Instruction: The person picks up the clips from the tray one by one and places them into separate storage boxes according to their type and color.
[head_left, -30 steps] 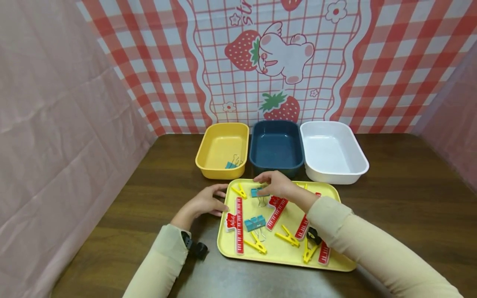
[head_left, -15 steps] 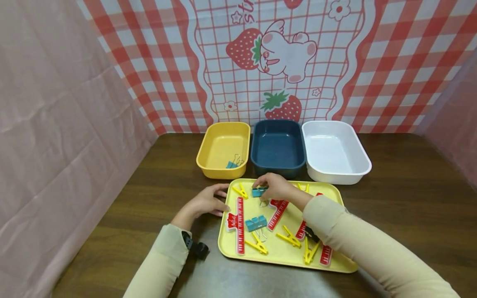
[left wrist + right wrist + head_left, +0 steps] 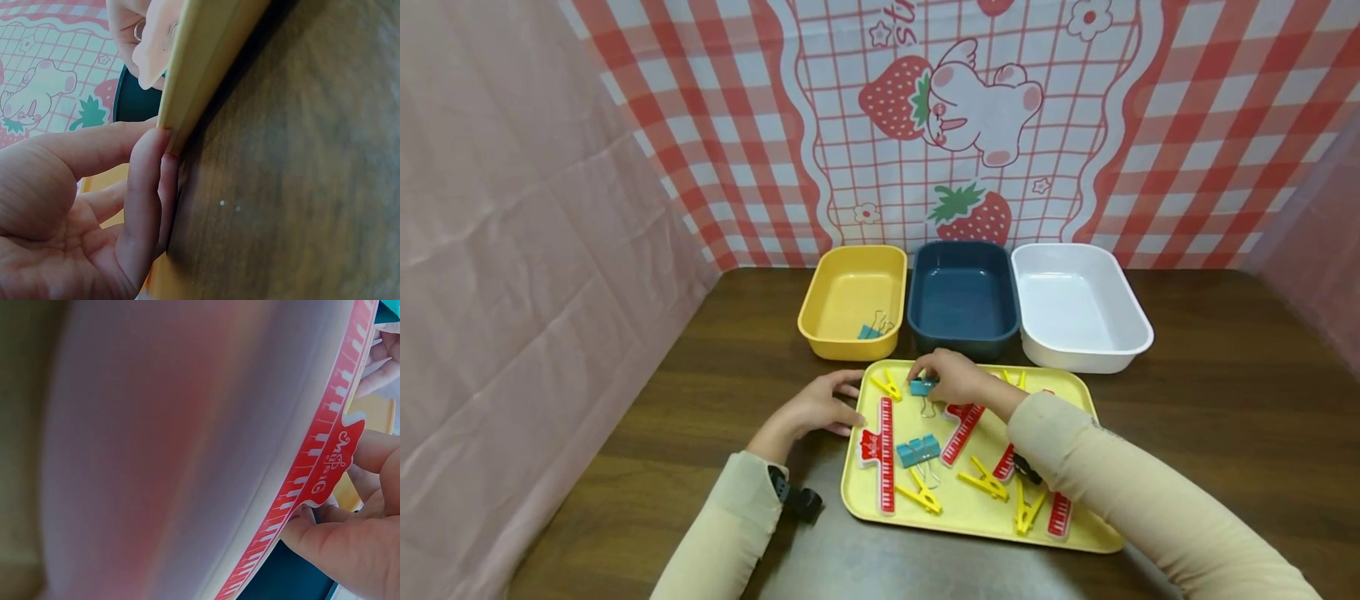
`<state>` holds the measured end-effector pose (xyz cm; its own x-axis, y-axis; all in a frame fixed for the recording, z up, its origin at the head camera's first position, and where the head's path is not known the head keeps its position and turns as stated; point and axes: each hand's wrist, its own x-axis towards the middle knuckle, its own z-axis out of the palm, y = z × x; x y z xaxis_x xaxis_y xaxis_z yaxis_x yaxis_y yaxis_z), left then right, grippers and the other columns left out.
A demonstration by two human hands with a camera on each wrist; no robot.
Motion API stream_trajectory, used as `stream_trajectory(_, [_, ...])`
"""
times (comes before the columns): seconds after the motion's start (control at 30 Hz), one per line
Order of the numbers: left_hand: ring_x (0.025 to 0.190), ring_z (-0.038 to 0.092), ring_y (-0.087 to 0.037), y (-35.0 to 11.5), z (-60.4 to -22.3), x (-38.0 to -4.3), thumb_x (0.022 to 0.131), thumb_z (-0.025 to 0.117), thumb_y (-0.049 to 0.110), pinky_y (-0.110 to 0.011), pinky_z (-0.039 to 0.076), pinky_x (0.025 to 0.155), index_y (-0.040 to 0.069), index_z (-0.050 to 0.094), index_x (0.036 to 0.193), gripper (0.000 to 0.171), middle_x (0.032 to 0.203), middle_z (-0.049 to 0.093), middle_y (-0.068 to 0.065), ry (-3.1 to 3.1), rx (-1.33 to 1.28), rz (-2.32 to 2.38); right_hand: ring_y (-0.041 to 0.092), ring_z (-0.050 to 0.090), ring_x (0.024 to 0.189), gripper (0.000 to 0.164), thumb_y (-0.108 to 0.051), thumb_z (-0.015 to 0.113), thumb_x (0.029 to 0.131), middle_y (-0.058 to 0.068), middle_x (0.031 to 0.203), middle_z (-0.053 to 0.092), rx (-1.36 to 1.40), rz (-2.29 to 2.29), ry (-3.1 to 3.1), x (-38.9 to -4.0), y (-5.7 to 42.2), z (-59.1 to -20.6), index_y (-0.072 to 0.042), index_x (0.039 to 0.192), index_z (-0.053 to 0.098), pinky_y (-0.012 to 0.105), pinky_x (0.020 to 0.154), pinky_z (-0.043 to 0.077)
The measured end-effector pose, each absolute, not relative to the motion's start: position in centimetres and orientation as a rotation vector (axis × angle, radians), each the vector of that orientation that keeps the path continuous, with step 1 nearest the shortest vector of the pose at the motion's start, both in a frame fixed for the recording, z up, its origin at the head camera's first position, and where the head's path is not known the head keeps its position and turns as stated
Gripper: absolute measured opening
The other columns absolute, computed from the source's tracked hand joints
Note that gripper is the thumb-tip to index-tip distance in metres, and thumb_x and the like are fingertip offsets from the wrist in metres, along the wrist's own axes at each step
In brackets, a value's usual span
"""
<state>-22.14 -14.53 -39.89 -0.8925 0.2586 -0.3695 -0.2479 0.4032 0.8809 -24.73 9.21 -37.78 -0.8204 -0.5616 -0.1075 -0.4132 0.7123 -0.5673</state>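
Note:
In the head view, my right hand (image 3: 957, 377) pinches a teal binder clip (image 3: 921, 387) near the far edge of the yellow tray (image 3: 977, 529). Its wire handle points towards me. My left hand (image 3: 815, 406) holds the tray's left rim, thumb at the top edge and fingers against the outer wall in the left wrist view. A second teal binder clip (image 3: 918, 451) lies nearer. Around them are several red piano-key music clips (image 3: 887, 467) and several yellow clothespins (image 3: 985, 481). The right wrist view shows one red music clip (image 3: 334, 459) beside my fingers; the pinched binder clip is hidden there.
Behind the tray stand a yellow bin (image 3: 850, 340) with a teal binder clip (image 3: 871, 332) inside, a dark blue bin (image 3: 964, 342) and a white bin (image 3: 1086, 358). A checked cloth (image 3: 730, 150) hangs at the back. My right forearm crosses the tray's right side.
My right fingers have lowered slightly and closed around the far teal binder clip. My left hand stays at the tray's rim. The view has shifted a little.

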Motion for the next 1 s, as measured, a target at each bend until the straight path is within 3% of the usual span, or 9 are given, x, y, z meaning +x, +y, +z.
stream_trajectory(0.2, [0.074,0.063,-0.022,-14.4,-39.9,-22.2,0.075,0.072,-0.007,-0.034,0.057,0.062,0.011,0.042,0.139,0.073,0.116,0.048,-0.016,2.212,0.006,1.499,0.022,0.050,0.082,0.031,0.003,0.071,0.076,0.008,0.092,0.057,-0.720,-0.891,2.623,-25.0,9.3,-37.9,-0.006,0.105,0.066,0.033,0.073,0.048])
stream_trajectory(0.47, [0.074,0.062,-0.022,-14.4,-40.0,-22.2,0.075,0.072,-0.008,-0.034,0.057,0.062,0.010,0.042,0.139,0.073,0.117,0.048,-0.016,2.219,-0.005,1.499,0.019,0.049,0.068,0.035,0.005,0.070,0.078,0.011,0.087,0.050,-0.304,-1.368,2.333,-25.2,8.8,-37.9,-0.002,0.111,0.062,0.027,0.056,0.050])
stream_trajectory(0.63, [0.075,0.063,-0.022,-14.4,-40.0,-22.2,0.075,0.072,-0.007,-0.034,0.057,0.062,0.010,0.042,0.139,0.073,0.117,0.048,-0.017,2.217,-0.007,1.499,0.019,0.051,0.070,0.036,0.003,0.070,0.079,0.012,0.092,0.050,-0.129,-1.511,2.214,-25.5,8.6,-37.4,-0.004,0.114,0.061,0.030,0.059,0.052])
stream_trajectory(1.0, [0.074,0.063,-0.022,-14.3,-40.0,-22.1,0.075,0.072,-0.008,-0.034,0.056,0.061,0.009,0.042,0.139,0.072,0.116,0.049,-0.017,2.217,-0.002,1.512,0.020,0.057,0.077,0.038,-0.003,0.067,0.082,0.014,0.099,0.054,-0.106,-1.610,2.063,-25.6,7.8,-36.8,-0.005,0.119,0.056,0.036,0.072,0.054])
